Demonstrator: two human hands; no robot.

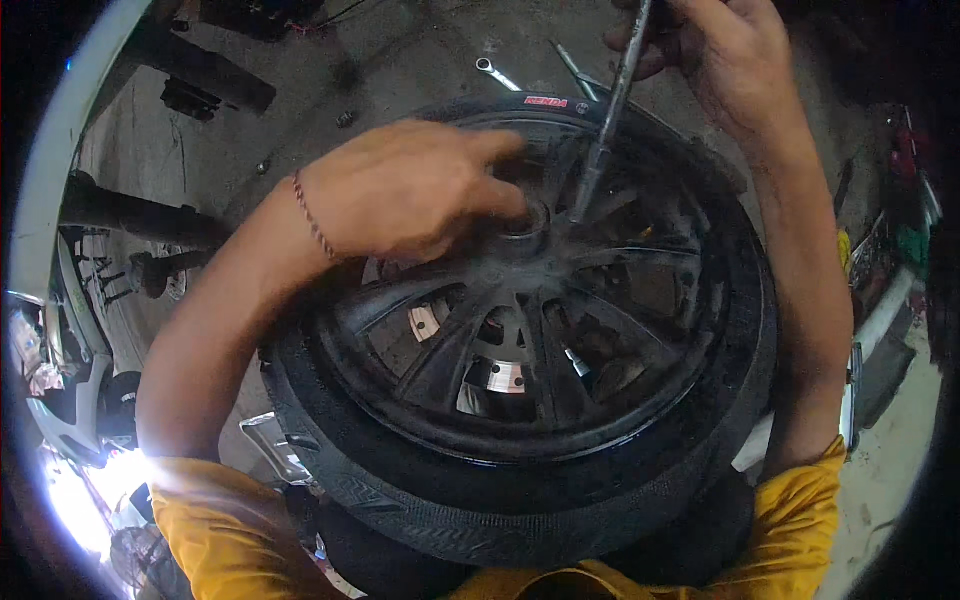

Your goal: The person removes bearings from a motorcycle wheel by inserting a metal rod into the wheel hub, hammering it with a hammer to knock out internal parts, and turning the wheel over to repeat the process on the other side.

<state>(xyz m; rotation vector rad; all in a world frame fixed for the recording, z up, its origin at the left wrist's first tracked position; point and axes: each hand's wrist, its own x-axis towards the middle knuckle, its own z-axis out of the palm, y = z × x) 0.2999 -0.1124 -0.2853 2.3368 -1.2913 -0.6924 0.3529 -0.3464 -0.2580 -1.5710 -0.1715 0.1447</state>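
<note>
A motorcycle wheel (545,400) with a dark spoked rim and a black tyre (450,520) lies flat in front of me. My left hand (425,190) reaches over the rim's left side. Its thumb and a finger stretch apart towards the hub (525,220), with nothing seen between them; whether the thumb touches the hub cannot be made out. At the top right my right hand (735,60) grips a long metal rod (618,110). The rod slants down, its lower end close beside the hub. The top of this hand is cut off by the frame. Below the spokes a shiny brake disc (495,376) shows.
Beyond the tyre a ring-ended spanner (495,73) and another thin metal tool (573,70) lie on the floor. Dark machine parts (140,215) stand at the left. Several odds and ends lie at the right, including a green item (912,245).
</note>
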